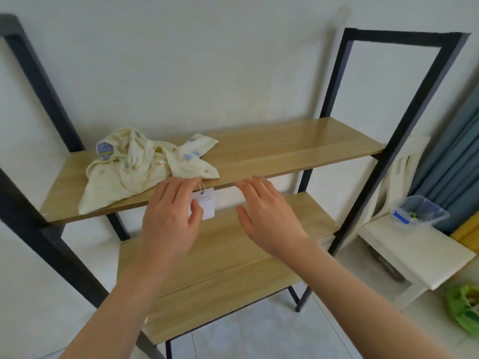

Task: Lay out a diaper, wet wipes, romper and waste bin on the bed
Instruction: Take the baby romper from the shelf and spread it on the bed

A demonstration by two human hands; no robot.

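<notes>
**Pale yellow romper lies on the shelf, both hands spread before it**

Cream cloth, printed with small blue and orange shapes, lies crumpled on the upper board of the shelf unit: this is the one romper, towards the left end, a blue badge showing on its near-left fold. A white tag hangs on a string off the front edge of the board, and its left part is hidden behind the left hand.

Two hands are in sight, a little apart, both with fingers straight and holding nothing. The left hand's fingertips are at the shelf edge just below the romper; whether they touch the cloth I cannot tell. The right hand hovers beside it, in front of the same board edge.

Two wooden boards show clearly in the black frame; a lower one is cut off by the arms. To the right stands a white chair with one clear plastic box on it, contents too blurred to make out. A green thing is cut off at the right edge.
</notes>
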